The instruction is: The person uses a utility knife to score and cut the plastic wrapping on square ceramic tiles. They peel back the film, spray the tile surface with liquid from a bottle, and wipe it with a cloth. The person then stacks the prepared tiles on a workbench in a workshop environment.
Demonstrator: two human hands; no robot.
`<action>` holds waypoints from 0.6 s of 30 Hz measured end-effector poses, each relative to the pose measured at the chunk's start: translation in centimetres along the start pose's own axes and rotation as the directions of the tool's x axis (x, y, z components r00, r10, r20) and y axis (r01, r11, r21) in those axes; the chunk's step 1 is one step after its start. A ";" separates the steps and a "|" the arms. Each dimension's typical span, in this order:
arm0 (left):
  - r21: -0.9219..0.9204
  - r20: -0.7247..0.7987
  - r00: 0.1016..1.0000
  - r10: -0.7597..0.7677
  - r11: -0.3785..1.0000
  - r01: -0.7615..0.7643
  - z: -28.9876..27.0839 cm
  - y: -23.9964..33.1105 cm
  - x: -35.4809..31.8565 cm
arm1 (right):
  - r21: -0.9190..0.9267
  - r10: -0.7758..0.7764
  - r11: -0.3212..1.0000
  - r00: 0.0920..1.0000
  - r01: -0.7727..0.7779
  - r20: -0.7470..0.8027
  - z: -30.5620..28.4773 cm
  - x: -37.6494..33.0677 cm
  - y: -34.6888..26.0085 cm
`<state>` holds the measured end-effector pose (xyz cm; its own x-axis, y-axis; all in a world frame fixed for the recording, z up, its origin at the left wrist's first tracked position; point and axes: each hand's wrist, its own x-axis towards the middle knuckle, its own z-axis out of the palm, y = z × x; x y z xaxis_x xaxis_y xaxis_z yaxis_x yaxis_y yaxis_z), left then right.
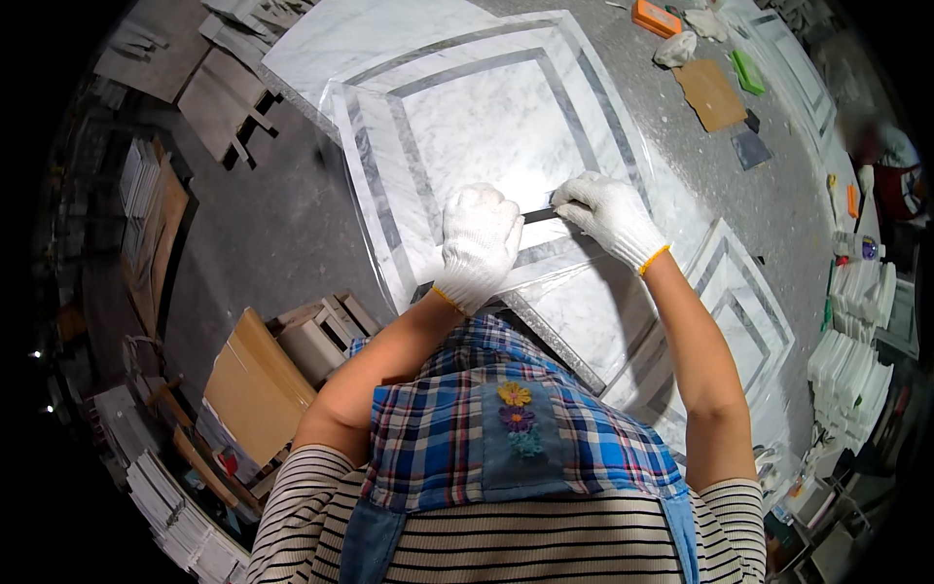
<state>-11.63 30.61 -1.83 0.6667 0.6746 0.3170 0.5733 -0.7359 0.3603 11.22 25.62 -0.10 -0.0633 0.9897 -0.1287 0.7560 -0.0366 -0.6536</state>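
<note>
Both my hands wear white knitted gloves and work over a white marble panel [477, 122] with grey border bands. A thin, straight dark strip [538, 215] spans the gap between them; its exact kind is unclear. My left hand [479, 238] is closed in a fist at the strip's left end. My right hand [605, 216] pinches the other end between thumb and fingers. The strip lies on or just above the panel's near border, and its ends are hidden by the gloves. Bright light glares on the marble just beyond my hands.
A second banded marble panel [744, 311] lies at the right. Beyond are a brown sheet [709, 94], a green box [748, 72] and an orange box [657, 18]. White slabs [848, 384] stack at right, a tan board [258, 384] leans at left. Another person [890, 165] works far right.
</note>
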 end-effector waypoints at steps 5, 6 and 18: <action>0.027 0.062 0.998 0.011 1.000 -0.012 0.0 0.4 0.2 | -0.076 -0.005 0.997 1.000 0.006 0.013 -0.1 -0.7 0.0; 0.065 0.128 0.992 -0.002 0.998 -0.006 -0.1 0.5 0.4 | -0.063 -0.025 0.998 1.000 0.025 -0.001 0.0 -0.8 0.1; 0.056 0.122 0.993 -0.009 0.998 0.002 -0.3 0.3 0.9 | 0.015 0.104 0.994 0.993 -0.105 0.048 -0.9 -0.6 -0.6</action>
<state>-10.99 31.04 -1.16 0.7145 0.6691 0.2044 0.6008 -0.7365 0.3109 11.36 25.22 1.07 -0.0159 0.9726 -0.2318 0.7489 -0.1420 -0.6473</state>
